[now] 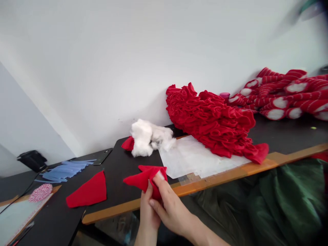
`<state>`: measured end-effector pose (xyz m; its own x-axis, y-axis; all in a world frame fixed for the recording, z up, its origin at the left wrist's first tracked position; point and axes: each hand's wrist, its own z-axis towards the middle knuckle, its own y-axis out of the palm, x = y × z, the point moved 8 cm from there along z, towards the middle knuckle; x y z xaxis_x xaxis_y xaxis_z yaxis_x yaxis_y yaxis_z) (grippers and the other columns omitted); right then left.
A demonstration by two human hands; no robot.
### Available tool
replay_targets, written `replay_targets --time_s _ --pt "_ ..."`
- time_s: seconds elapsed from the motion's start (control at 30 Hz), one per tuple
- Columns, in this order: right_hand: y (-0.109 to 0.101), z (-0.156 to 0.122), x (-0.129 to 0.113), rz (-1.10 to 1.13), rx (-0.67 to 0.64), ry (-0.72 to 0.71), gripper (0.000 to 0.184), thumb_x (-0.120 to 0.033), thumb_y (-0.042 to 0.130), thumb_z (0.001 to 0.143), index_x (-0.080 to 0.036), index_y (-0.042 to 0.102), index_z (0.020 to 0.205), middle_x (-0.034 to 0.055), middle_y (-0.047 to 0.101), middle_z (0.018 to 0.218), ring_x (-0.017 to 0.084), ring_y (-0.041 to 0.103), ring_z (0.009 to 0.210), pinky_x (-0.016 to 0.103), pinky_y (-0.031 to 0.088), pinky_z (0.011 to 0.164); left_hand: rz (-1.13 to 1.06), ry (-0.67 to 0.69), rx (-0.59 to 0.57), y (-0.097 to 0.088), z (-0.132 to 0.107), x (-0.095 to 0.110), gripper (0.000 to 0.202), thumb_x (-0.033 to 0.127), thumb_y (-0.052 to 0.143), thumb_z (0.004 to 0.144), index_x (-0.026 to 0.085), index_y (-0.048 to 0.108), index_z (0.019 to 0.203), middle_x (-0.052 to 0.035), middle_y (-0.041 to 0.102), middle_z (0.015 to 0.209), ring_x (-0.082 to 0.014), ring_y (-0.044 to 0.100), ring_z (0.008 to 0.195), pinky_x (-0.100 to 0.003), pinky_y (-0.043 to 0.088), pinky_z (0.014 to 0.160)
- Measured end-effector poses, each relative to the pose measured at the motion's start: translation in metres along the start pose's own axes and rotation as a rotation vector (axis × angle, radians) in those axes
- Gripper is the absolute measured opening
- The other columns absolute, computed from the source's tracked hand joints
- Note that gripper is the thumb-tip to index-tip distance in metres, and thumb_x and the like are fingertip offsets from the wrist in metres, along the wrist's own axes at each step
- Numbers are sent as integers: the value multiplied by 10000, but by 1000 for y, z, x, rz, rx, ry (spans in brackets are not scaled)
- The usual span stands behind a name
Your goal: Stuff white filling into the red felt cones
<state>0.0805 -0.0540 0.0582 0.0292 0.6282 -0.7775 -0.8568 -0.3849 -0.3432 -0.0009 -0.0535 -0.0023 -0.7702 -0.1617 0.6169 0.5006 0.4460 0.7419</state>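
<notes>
Fingers [164,188] of left hand [148,209] and right hand [172,209] hold red cloth [141,179]

A plain white wall [115,51] fills the upper frame, meeting a greyer section [23,116] along a slanting line at left. A soft shadow [285,22] darkens the upper right. Below, a black worktop [115,181] with an orange-brown front edge [112,211] runs rightward; another black surface [56,220] occupies the lower left.

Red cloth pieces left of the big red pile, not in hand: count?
2: a flat piece left of the left hand; another piece partly hidden by white stuffing, which may hide more.
</notes>
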Motion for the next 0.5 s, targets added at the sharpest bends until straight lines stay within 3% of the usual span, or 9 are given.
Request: replay_targets --time_s 0.07,0.17,0.27,0.4,0.5 --pt "-7 10 14 68 41 73 555 -204 567 825 -186 420 1360 139 462 1400 296 416 1296 497 338 1080 25 18 -34 3 9 -3 206 302 628 802 173 696 947 -83 726 916 -222 683 850 -328 523 803" --pt "-20 20 41 275 161 179 326 -292 485 897 -212 536 1209 107 618 1211 253 582 1120 445 444 993 29 3 -122 11 26 -4 281 315 694 749 176 692 993 -104 721 978 -263 665 955 -387 482 913" --pt "-25 24 72 398 278 248 316 -376 479 907 -231 555 1177 110 618 1208 246 599 1088 412 483 946 42 38 -133 15 46 1 357 310 732 710 168 678 1034 -109 720 982 -272 669 939 -415 477 922" --pt "-13 39 93 366 194 233 434 -362 604 839 -261 540 1256 98 561 1309 273 512 1204 448 406 1023 48 57 -139 16 72 -2 376 294 740 700 172 672 1050 -106 721 972 -252 674 908 -403 481 909" --pt "-16 54 101 418 213 269 203 -363 604 839 -238 695 969 76 659 1126 262 569 1097 414 424 984 -38 30 -159 16 87 -7 434 299 774 659 230 665 1073 -83 704 1059 -247 639 1010 -380 477 919"
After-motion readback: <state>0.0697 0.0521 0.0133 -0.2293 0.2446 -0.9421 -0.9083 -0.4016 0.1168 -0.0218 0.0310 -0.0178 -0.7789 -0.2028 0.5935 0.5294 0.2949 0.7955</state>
